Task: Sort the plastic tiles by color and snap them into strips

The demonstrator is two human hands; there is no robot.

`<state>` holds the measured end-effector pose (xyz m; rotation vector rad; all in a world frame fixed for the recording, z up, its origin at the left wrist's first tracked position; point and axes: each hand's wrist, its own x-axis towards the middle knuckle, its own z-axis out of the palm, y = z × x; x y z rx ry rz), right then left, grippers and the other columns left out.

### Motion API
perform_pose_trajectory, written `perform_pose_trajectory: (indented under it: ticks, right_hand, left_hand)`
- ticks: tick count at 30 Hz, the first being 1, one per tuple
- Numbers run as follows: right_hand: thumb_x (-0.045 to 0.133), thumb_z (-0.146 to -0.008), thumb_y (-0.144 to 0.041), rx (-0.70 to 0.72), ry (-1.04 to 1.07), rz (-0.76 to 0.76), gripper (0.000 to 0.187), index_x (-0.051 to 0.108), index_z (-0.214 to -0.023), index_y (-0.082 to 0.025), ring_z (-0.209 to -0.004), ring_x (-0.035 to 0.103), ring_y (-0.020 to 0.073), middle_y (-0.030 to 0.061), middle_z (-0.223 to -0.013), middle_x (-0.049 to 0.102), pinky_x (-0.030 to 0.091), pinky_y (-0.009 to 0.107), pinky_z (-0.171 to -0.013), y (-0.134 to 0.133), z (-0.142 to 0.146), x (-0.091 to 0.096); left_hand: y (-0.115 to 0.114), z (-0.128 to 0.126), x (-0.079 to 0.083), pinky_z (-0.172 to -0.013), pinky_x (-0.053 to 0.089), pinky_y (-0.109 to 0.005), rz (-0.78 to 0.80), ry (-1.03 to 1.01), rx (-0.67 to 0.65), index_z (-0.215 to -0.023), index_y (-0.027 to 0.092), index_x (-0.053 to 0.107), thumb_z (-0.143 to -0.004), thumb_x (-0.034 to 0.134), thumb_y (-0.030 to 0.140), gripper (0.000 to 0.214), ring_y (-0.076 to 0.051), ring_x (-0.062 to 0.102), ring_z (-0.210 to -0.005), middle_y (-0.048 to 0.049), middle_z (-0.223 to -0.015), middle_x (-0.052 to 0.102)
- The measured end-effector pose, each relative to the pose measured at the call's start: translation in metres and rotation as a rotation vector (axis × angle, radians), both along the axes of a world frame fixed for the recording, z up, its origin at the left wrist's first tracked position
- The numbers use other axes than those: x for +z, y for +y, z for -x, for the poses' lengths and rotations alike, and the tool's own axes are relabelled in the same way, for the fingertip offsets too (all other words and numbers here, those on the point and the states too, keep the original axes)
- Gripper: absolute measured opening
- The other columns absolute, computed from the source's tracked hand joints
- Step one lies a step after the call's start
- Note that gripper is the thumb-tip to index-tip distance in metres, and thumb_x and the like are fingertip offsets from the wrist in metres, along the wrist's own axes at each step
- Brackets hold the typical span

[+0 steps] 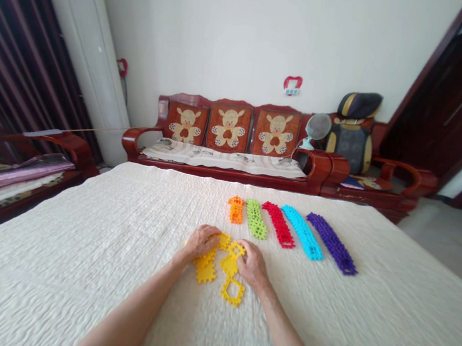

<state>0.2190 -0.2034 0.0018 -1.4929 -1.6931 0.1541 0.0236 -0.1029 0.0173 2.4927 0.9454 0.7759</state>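
Several yellow square plastic pieces (220,268) lie in a small cluster on the cream quilted cloth (74,266). My left hand (201,241) rests on the cluster's left side, fingers curled over a yellow piece. On the right side, my right hand (252,264) pinches another yellow piece with closed fingers. Beyond them lie sorted rows side by side: a short orange row (235,209), a green row (256,219), a red row (278,224), a light blue row (302,232) and a purple row (332,244).
Behind the cloth-covered surface stands a red wooden sofa (235,139) with bear cushions, a small fan (317,129) and a dark backpack (353,129). A white standing air conditioner (88,46) fills the left corner. A dark wooden door (458,95) is at the right.
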Motion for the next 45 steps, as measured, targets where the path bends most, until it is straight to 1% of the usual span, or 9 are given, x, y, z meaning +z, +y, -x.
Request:
perform_pose_trajectory:
  ticks: [9, 14, 19, 24, 29, 32, 35, 39, 45]
  right_hand:
    - [0.044, -0.066, -0.012, -0.035, 0.218, 0.015, 0.047, 0.059, -0.110, -0.019, -0.100, 0.062, 0.0190, 0.0081, -0.109, 0.065, 0.052, 0.035, -0.087, -0.003, -0.024, -0.010]
    - [0.047, -0.069, -0.015, -0.006, 0.157, 0.021, 0.043, 0.060, -0.109, -0.019, -0.100, 0.062, 0.0206, 0.0088, -0.108, 0.065, 0.050, 0.038, -0.090, -0.006, -0.021, -0.004]
    - [0.057, -0.065, -0.019, 0.068, 0.024, 0.069, 0.041, 0.061, -0.106, -0.019, -0.107, 0.057, 0.0252, 0.0101, -0.108, 0.062, 0.044, 0.044, -0.098, -0.004, -0.018, 0.000]
    - [0.050, -0.064, -0.009, 0.101, 0.054, -0.050, 0.048, 0.057, -0.111, -0.019, -0.108, 0.055, 0.0224, 0.0094, -0.108, 0.056, 0.045, 0.042, -0.098, -0.004, -0.008, 0.002]
    - [0.041, -0.071, -0.005, 0.107, 0.124, -0.164, 0.050, 0.055, -0.116, -0.020, -0.113, 0.053, 0.0196, 0.0090, -0.114, 0.057, 0.042, 0.040, -0.101, -0.006, 0.009, 0.005]
    - [0.049, -0.075, -0.016, 0.034, 0.296, -0.058, 0.041, 0.056, -0.115, -0.020, -0.108, 0.057, 0.0215, 0.0087, -0.112, 0.061, 0.045, 0.040, -0.097, -0.003, 0.007, 0.003]
    - [0.057, -0.074, -0.030, -0.008, 0.518, 0.129, 0.041, 0.056, -0.114, -0.020, -0.096, 0.062, 0.0207, 0.0067, -0.106, 0.064, 0.051, 0.037, -0.088, 0.000, -0.001, 0.003]
    - [0.060, -0.069, -0.034, -0.015, 0.720, 0.194, 0.047, 0.057, -0.113, -0.019, -0.090, 0.064, 0.0196, 0.0059, -0.104, 0.065, 0.054, 0.031, -0.075, 0.001, -0.006, 0.008]
    - [0.060, -0.069, -0.035, -0.030, 0.818, 0.172, 0.048, 0.056, -0.115, -0.020, -0.085, 0.063, 0.0175, 0.0069, -0.109, 0.063, 0.053, 0.025, -0.064, -0.002, -0.005, 0.014]
  left_hand:
    - [-0.012, 0.026, 0.015, -0.091, 0.047, -0.029, 0.228, -0.163, 0.111, -0.111, 0.018, 0.067, -0.091, 0.038, 0.040, 0.042, -0.019, 0.064, -0.103, -0.0063, -0.113, 0.070]
    - [-0.007, 0.047, 0.003, -0.088, 0.050, -0.032, 0.247, -0.190, 0.268, -0.105, 0.016, 0.069, -0.085, 0.046, 0.033, 0.035, -0.020, 0.065, -0.096, -0.0070, -0.104, 0.072]
    - [-0.009, 0.050, -0.007, -0.095, 0.047, -0.030, 0.134, -0.116, 0.136, -0.101, 0.019, 0.070, -0.084, 0.046, 0.027, 0.030, -0.017, 0.063, -0.102, -0.0047, -0.106, 0.071]
    - [-0.002, 0.065, 0.002, -0.090, 0.050, -0.030, 0.231, -0.024, 0.193, -0.104, 0.021, 0.071, -0.080, 0.048, 0.022, 0.033, -0.018, 0.065, -0.096, -0.0023, -0.104, 0.072]
    - [-0.010, 0.073, 0.018, -0.097, 0.047, -0.034, 0.350, 0.077, 0.035, -0.124, 0.021, 0.061, -0.078, 0.061, 0.042, 0.050, -0.024, 0.058, -0.114, -0.0071, -0.126, 0.063]
    - [-0.022, 0.068, 0.025, -0.108, 0.037, -0.038, 0.404, 0.190, -0.065, -0.139, 0.023, 0.046, -0.064, 0.075, 0.051, 0.085, -0.028, 0.042, -0.132, -0.0101, -0.146, 0.043]
    - [-0.029, 0.060, 0.027, -0.113, 0.030, -0.040, 0.321, 0.243, -0.077, -0.135, 0.024, 0.050, -0.055, 0.081, 0.044, 0.088, -0.030, 0.034, -0.137, -0.0105, -0.148, 0.039]
    - [-0.026, 0.055, 0.021, -0.089, 0.048, -0.031, 0.321, 0.137, 0.011, -0.122, 0.025, 0.059, -0.067, 0.070, 0.035, 0.057, -0.022, 0.061, -0.103, -0.0052, -0.116, 0.065]
    - [-0.009, 0.058, 0.002, -0.058, 0.043, -0.020, 0.403, -0.168, 0.206, -0.101, 0.018, 0.067, -0.074, 0.059, 0.034, 0.033, -0.012, 0.058, -0.068, -0.0010, -0.082, 0.068]
